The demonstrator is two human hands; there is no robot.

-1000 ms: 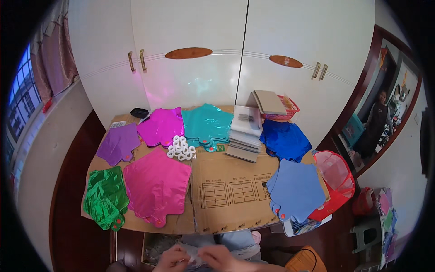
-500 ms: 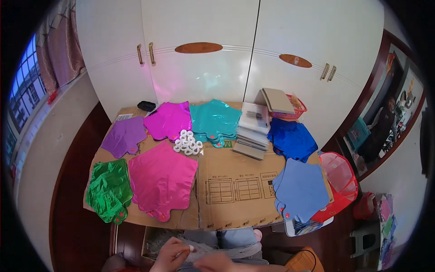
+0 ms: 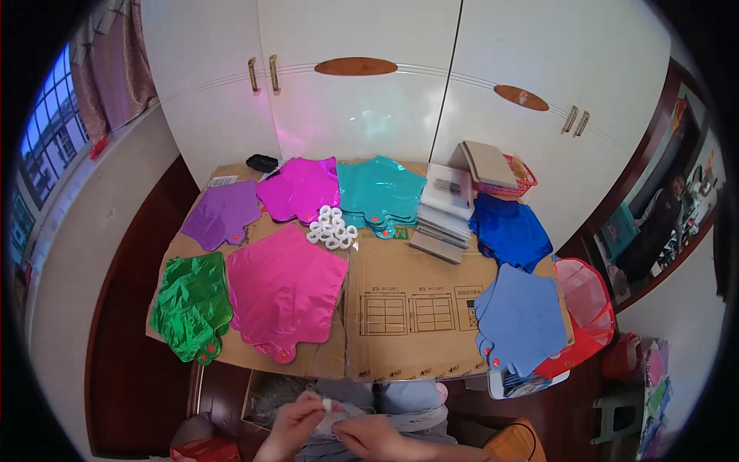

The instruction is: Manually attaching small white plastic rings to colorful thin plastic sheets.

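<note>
Over my lap, just off the table's near edge, my left hand (image 3: 295, 422) is closed in a pinch on a small white ring-shaped roll (image 3: 328, 404). Close beside it on the right, my right hand (image 3: 371, 436) has its fingers bent together; what they hold, if anything, is too small to make out. Translucent strands or film (image 3: 412, 420) lie across my lap under both hands. On the cardboard-covered table, several similar white rolls (image 3: 331, 229) sit in a cluster. The pink flat foil balloons (image 3: 289, 289) lie nearest my left hand.
Around the cardboard (image 3: 419, 350) lie green (image 3: 191, 304), purple (image 3: 221, 215), magenta (image 3: 300, 189), teal (image 3: 381, 189), dark blue (image 3: 509, 231) and pale blue (image 3: 521, 319) foil balloons. Clear packets (image 3: 445, 219) stand beside a pink basket (image 3: 523, 175). A person (image 3: 654, 227) shows at the far right.
My right hand has moved slightly right and up, out of its blur, beside the left hand. The left hand keeps its pinch on the white roll. The whole view has shifted a little.
</note>
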